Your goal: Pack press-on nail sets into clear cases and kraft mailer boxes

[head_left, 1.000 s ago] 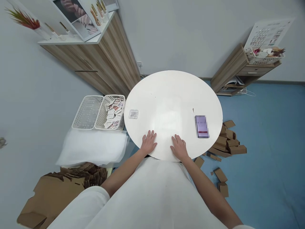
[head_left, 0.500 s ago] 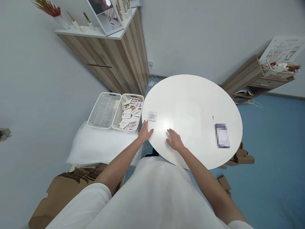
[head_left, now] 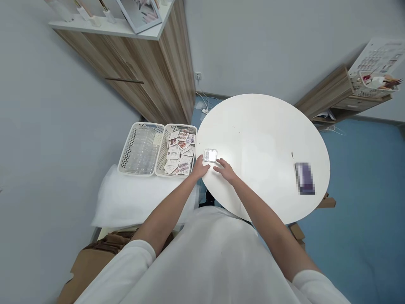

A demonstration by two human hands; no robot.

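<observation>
Clear case [head_left: 210, 155], fingers [head_left: 222, 162] alongside, printed cards [head_left: 177, 154], lettering illegible

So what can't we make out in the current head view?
All head view:
Clear case: contents, lost to glare and small size.
Left hand and right hand: whether either touches the case, too small.
Cards: wording, too small.
Purple object: surface detail, pixelated.
Framed picture: top, cut off by upper edge.

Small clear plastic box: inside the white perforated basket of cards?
No, the box is outside the basket, between the left hand and right hand.
</observation>
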